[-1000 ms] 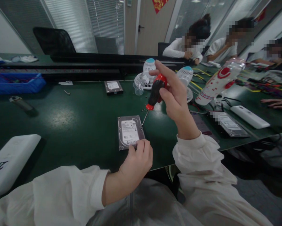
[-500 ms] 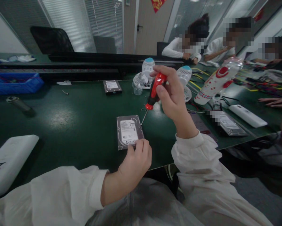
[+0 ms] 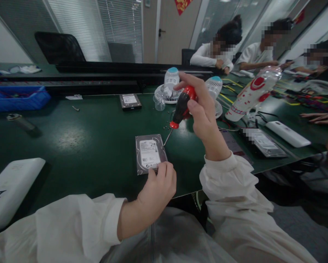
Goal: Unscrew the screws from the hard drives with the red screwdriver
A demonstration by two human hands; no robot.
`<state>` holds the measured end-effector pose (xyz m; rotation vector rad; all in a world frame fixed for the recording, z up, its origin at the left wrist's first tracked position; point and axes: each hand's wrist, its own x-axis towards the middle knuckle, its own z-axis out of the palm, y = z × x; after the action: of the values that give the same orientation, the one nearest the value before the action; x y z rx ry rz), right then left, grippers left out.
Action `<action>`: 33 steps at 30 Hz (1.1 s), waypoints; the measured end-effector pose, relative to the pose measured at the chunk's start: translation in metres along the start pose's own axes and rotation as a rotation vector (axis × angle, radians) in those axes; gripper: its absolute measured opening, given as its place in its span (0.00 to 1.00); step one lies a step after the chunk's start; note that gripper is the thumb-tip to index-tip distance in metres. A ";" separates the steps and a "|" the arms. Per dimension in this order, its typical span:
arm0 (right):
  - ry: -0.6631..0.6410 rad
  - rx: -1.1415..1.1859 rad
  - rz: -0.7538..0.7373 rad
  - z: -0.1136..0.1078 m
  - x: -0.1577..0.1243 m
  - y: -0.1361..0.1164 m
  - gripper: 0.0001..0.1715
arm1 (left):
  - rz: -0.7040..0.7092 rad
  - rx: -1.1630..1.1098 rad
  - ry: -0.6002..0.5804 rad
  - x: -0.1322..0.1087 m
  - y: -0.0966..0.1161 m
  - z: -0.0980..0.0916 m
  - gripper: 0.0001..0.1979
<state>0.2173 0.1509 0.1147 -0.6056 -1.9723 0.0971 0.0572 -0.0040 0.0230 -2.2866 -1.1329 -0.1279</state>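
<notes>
A silver hard drive with a white label lies flat on the dark green table in front of me. My left hand grips its near right corner with curled fingers. My right hand is wrapped round the red and black handle of a screwdriver. The thin shaft slants down and its tip rests at the drive's far right corner. A few tiny screws lie on the table just beyond the tip.
A second hard drive, a clear cup and two small white fans stand further back. A white box lies near left, a blue bin far left. Co-workers sit at the right with bottles, cables and drives.
My right hand's fingers have shifted on the screwdriver handle, turning it, while the tip stays at the drive's corner. My left hand has kept its hold.
</notes>
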 end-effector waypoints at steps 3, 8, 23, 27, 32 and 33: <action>-0.002 0.013 0.047 0.002 -0.001 0.002 0.35 | 0.004 0.001 -0.001 0.000 0.000 0.000 0.12; 0.068 -0.127 0.062 0.004 -0.002 0.002 0.33 | -0.003 -0.002 -0.006 0.001 0.000 -0.001 0.12; 0.042 -0.131 0.031 0.004 0.000 0.009 0.33 | -0.007 -0.004 0.019 0.001 0.000 0.000 0.12; -0.034 -0.062 0.071 0.001 -0.002 0.005 0.34 | -0.011 -0.004 -0.005 0.001 0.001 -0.001 0.12; -0.027 -0.034 0.095 0.002 -0.002 0.006 0.36 | -0.010 -0.021 0.002 0.001 0.001 0.000 0.12; 0.008 -0.057 0.086 0.003 -0.002 0.006 0.37 | -0.012 -0.024 0.002 0.001 0.002 0.000 0.12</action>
<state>0.2179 0.1563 0.1100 -0.7277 -1.9467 0.0913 0.0591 -0.0039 0.0224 -2.3013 -1.1498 -0.1490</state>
